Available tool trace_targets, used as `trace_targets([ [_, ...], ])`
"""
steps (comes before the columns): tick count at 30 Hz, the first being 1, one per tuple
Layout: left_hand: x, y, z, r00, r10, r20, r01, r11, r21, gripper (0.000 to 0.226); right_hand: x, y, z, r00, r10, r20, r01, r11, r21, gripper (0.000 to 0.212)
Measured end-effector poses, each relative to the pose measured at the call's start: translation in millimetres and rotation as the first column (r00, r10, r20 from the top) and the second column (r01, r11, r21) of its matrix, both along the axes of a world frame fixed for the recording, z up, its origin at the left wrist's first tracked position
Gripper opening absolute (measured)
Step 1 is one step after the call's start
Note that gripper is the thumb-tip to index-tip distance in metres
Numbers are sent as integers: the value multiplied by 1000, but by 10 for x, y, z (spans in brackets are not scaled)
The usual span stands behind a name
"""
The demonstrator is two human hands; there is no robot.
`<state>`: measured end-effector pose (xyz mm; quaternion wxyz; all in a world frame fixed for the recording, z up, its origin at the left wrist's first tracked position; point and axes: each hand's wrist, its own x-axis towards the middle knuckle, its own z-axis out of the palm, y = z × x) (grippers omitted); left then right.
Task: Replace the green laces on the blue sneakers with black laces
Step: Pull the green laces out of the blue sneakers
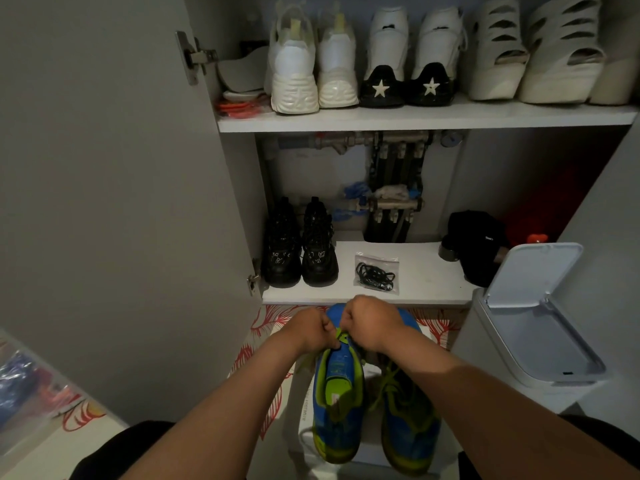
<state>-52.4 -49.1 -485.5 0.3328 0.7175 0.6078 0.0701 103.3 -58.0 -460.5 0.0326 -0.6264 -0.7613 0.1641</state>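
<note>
Sneakers (408, 427) stand on a white box (303, 382) before the shelf (433, 268) whose front edge carries the black laces (376, 273); left hand (311, 332) and right hand (372, 323) both pinch the green lace (341, 336) at one tongue, so a hard tug could jam it or tip that shoe off.

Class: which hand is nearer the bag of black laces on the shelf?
Right. The right hand is directly in front of the bag; the left hand lies further left and back. Both pinch a green lace.
</note>
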Motion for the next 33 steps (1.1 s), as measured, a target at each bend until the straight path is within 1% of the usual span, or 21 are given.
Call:
trace_targets([
  [3, -7, 17, -14, 1000, 7, 6, -7, 1000, 5, 18, 3, 51, 68, 985, -155, -78, 166, 974, 157, 16],
  [5, -1, 18, -15, 1000, 5, 13, -5, 1000, 6, 17, 33, 92, 105, 954, -257, -154, 283, 942, 182, 20],
  [6, -1, 19, -19, 1000, 2, 16, -2, 1000, 7, 17, 56, 107, 117, 941, -294, -170, 322, 931, 173, 21],
  [7, 1, 21, -23, 1000, -3, 15, 3, 1000, 9, 17, 80, 115, 123, 935, -319, -153, 342, 927, 155, 23],
  [9, 10, 14, -23, 1000, -21, -4, 21, 999, 25, 15, 117, 118, 118, 951, -304, -49, 308, 945, 112, 31],
  [10, 15, 10, -22, 1000, -28, -15, 28, 999, 32, 15, 125, 114, 102, 967, -254, -21, 254, 963, 93, 39],
  [12, 20, 14, -34, 999, -29, -23, 29, 999, 29, 14, 109, 99, 56, 996, -76, -56, 78, 996, 38, 58],
  [13, 23, 16, -41, 999, -26, -27, 27, 999, 23, 14, 86, 79, 38, 997, 16, -80, -16, 1000, -2, 63],
  [14, 26, 16, -43, 999, -24, -32, 25, 999, 19, 14, 61, 59, 14, 992, 87, -92, -91, 995, -41, 62],
  [16, 29, 15, -44, 999, -22, -37, 22, 1000, 15, 16, 16, 25, -58, 984, 166, -59, -171, 982, -86, 47],
  [18, 28, 17, -43, 999, -15, -37, 15, 1000, 12, 17, -4, 3, -91, 987, 163, 5, -161, 982, -99, 26],
  [20, 27, 15, -42, 999, -11, -34, 11, 1000, 9, 16, 13, 10, -65, 994, 109, -22, -111, 987, -115, 17],
  [22, 18, 12, -43, 999, -11, -35, 12, 1000, 13, 16, 43, 29, -25, 996, 63, -56, -70, 990, -120, 17],
  [23, 11, 9, -39, 999, -13, -37, 14, 1000, 13, 16, 55, 31, -7, 998, 39, -49, -44, 993, -107, 17],
  [26, 2, 11, -33, 999, -25, -31, 25, 1000, 9, 16, 84, 35, 43, 998, -59, 24, 60, 998, -25, 21],
  [29, 6, 11, -23, 999, -26, -29, 26, 1000, -1, 19, 160, 90, 122, 979, -183, 93, 173, 980, 103, 23],
  [31, 9, 14, -27, 999, -34, -38, 34, 999, 0, 20, 230, 127, 173, 974, -215, 69, 209, 974, 83, 25],
  [33, 16, 8, -23, 998, -43, -45, 44, 999, 21, 24, 272, 128, 181, 975, -203, 92, 202, 979, 24, 25],
])
